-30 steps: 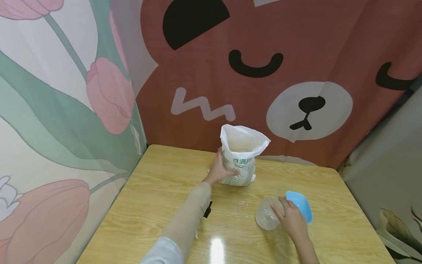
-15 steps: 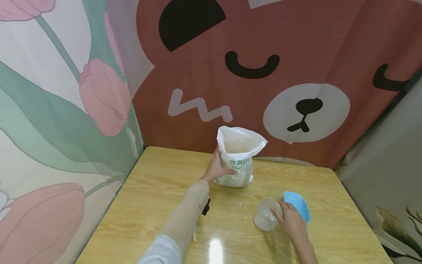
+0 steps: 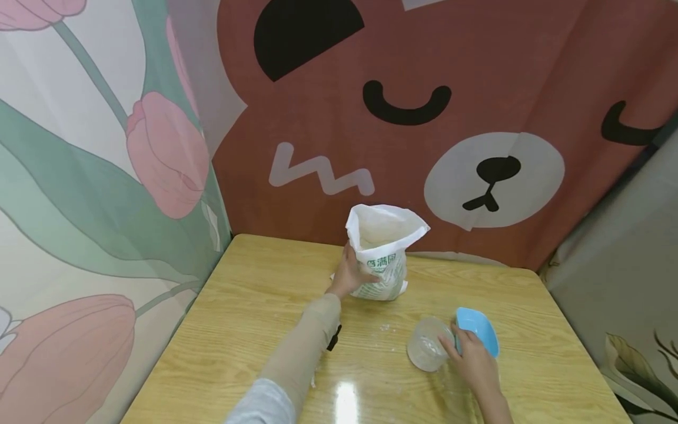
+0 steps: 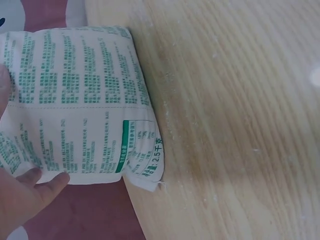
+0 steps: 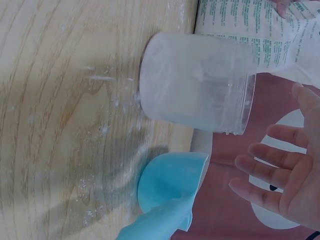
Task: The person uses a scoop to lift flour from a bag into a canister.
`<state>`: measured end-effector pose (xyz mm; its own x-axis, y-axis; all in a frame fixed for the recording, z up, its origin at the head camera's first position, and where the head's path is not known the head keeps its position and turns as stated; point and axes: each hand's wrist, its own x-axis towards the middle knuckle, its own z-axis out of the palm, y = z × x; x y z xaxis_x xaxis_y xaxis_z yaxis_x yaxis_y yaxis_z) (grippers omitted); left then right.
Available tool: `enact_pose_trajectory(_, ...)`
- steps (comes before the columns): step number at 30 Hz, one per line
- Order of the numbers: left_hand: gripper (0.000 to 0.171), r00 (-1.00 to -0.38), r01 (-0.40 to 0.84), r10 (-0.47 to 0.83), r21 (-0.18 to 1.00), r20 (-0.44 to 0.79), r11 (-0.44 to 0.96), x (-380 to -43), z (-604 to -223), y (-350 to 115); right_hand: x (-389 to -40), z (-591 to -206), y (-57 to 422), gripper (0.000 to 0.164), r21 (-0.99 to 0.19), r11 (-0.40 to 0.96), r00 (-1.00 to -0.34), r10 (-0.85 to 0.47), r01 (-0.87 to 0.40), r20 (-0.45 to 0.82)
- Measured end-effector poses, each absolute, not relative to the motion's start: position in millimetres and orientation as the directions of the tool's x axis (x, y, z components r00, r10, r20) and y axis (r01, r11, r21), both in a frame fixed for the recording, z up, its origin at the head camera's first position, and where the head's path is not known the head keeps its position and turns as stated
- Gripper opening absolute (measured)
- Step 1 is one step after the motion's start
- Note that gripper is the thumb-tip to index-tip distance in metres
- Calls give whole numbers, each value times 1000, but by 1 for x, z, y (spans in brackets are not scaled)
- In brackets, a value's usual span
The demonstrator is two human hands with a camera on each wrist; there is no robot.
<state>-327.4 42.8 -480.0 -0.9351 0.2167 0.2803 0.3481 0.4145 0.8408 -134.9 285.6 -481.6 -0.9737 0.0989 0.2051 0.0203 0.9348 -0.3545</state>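
Observation:
A white flour bag [image 3: 385, 268] with green print stands open at the top near the back of the table. My left hand [image 3: 351, 274] grips its left side, thumb across the front; the left wrist view shows fingers [image 4: 52, 189] against the printed side of the bag [image 4: 75, 95]. A clear plastic jar [image 3: 426, 347] stands upright and lidless to the front right. Just right of the jar is my right hand [image 3: 473, 356], its fingers spread and holding nothing in the right wrist view. Beyond that hand lies a light blue scoop [image 5: 170, 182], its handle partly hidden in the head view.
White powder specks [image 5: 102, 129] are scattered on the wooden table [image 3: 254, 306] around the jar. A brown bear curtain [image 3: 318, 118] hangs right behind the table's back edge, and a tulip-print curtain [image 3: 169, 153] borders the left side.
My right hand has drawn slightly right, away from the jar's rim and closer over the scoop. The left hand keeps its grip on the flour bag; the jar has stayed in place.

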Motion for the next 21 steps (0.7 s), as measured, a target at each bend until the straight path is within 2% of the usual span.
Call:
enact_pose_trajectory(7,115,-957,290,162,829,241,478,-326,-484,46,-130,-480,294,54,-333,939,-971,152,83,186)
enact_pose_trajectory(11,115,-959,281,159,826,233,488,-326,-483,47,-126,-478,305,55,-342,921,-960,244,185,137)
enact_pose_trajectory(15,115,-959,281,165,822,229,494,-325,-482,47,-121,-476,321,77,-367,868,-939,337,336,-62)
enact_pose_trajectory(18,115,-956,293,162,819,244,494,-324,-481,47,-117,-476,333,97,-347,848,-913,337,401,-231)
enact_pose_trajectory(21,117,-950,313,161,817,268,484,-324,-481,46,-112,-479,341,99,-321,843,-881,319,432,-349)
